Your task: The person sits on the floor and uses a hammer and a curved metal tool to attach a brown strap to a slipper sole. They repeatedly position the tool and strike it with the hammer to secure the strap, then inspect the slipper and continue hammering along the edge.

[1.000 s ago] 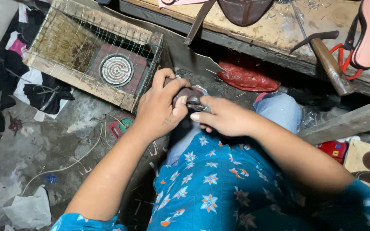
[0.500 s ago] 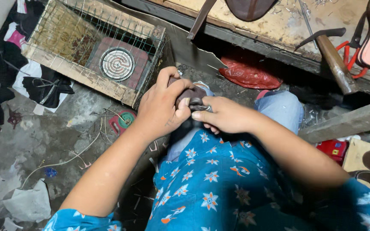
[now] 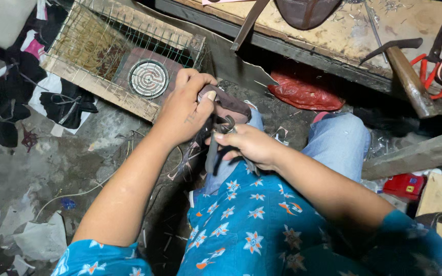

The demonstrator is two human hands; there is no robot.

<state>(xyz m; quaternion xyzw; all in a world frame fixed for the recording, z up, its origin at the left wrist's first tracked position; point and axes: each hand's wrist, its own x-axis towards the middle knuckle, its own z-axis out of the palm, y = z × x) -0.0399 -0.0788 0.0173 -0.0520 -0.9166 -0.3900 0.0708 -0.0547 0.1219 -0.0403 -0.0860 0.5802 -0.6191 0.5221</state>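
My left hand [image 3: 182, 110] grips a small dark brown leather piece [image 3: 228, 105] over my left knee, thumb pressed on its top edge. Just below it, my right hand [image 3: 251, 145] is closed on a pair of metal pincers [image 3: 218, 135] whose jaws bite the piece's lower edge; the handles hang down past my fingers. I sit in a blue flowered garment [image 3: 254, 225] and jeans [image 3: 336, 145].
A wire-mesh wooden crate [image 3: 93, 51] holding a round coil heater [image 3: 148, 78] lies at the upper left. A low workbench [image 3: 344, 36] at the top carries a hammer [image 3: 405, 71], red-handled pliers [image 3: 428, 69] and nails. A red bag [image 3: 303, 89] lies below it; rags and scraps litter the floor.
Both hands have shifted slightly. The pincers now hang with their handles more plainly visible below my right hand, and the leather piece shows more above my left thumb.
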